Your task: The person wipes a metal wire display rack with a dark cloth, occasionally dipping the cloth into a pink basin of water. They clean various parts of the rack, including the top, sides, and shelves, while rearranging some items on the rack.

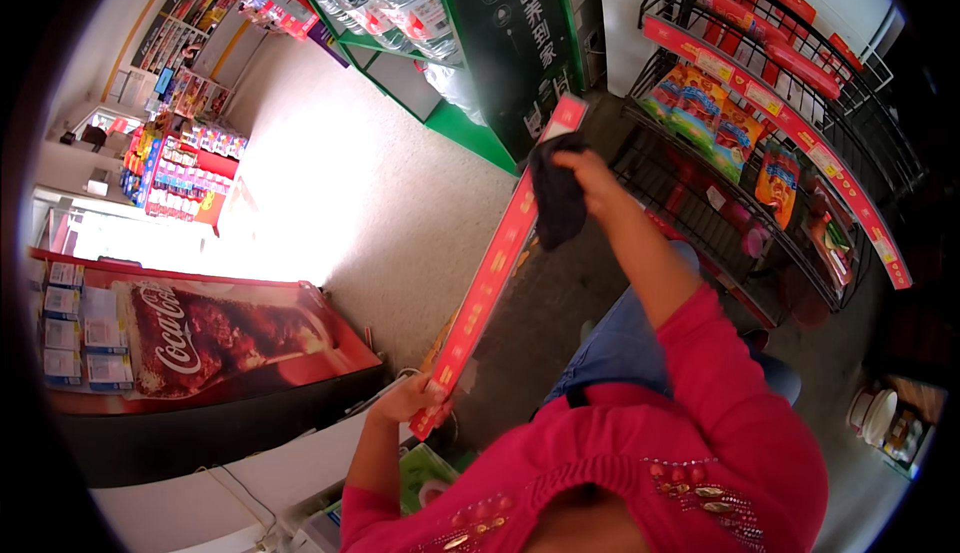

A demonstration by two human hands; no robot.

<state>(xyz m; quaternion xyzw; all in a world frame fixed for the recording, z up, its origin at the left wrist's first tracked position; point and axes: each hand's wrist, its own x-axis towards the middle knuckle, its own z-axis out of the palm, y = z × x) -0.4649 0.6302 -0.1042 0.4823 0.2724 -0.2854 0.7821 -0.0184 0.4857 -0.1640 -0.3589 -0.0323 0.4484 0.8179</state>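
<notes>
A long red shelf label strip (480, 290) slants through the middle of the head view, held in front of my body. My left hand (412, 401) grips its lower end. Near the strip's upper end, my right hand (585, 174) holds a dark cloth (556, 204) that lies against the strip and covers part of it. A similar red strip (795, 114) runs along the front of the black wire rack (697, 178) at the right, with colourful snack bags (697, 106) on the shelf below.
A green-framed stand (480, 140) with large water bottles (405, 1) is at the top. A Coca-Cola cooler (225, 343) stands at the left, with a white surface (180, 504) below it. A red snack display (187, 185) is farther off beyond the floor (420, 178).
</notes>
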